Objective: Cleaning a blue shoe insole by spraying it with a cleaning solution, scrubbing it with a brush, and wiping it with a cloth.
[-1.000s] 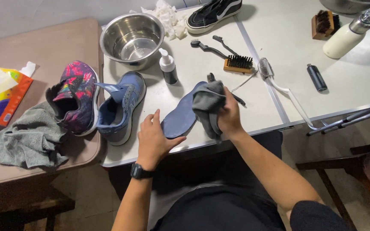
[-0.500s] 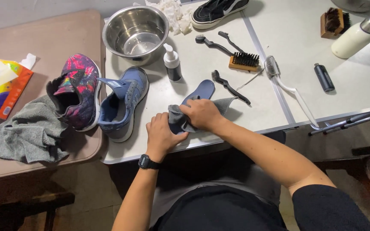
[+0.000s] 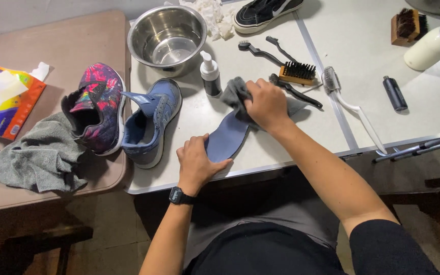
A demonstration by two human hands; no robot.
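Note:
A blue shoe insole (image 3: 227,137) lies flat on the white table (image 3: 362,76) near its front edge. My left hand (image 3: 197,162) presses down on the insole's near end. My right hand (image 3: 267,104) grips a grey cloth (image 3: 234,94) bunched over the insole's far end. A blue sneaker (image 3: 151,122) stands just left of the insole, beside a multicoloured sneaker (image 3: 97,107). A small white spray bottle (image 3: 210,74) stands just behind the cloth.
A steel bowl (image 3: 168,38) sits at the back. Several brushes (image 3: 296,71), a white-handled brush (image 3: 352,107), a black sneaker (image 3: 266,11) and a white bottle (image 3: 431,46) lie to the right. A grey towel (image 3: 39,155) and tissue pack (image 3: 6,104) rest on the brown table (image 3: 52,56).
The insole was lifted in both hands a second ago; it now lies on the table. My right hand has slid the cloth from the near end up to the far end.

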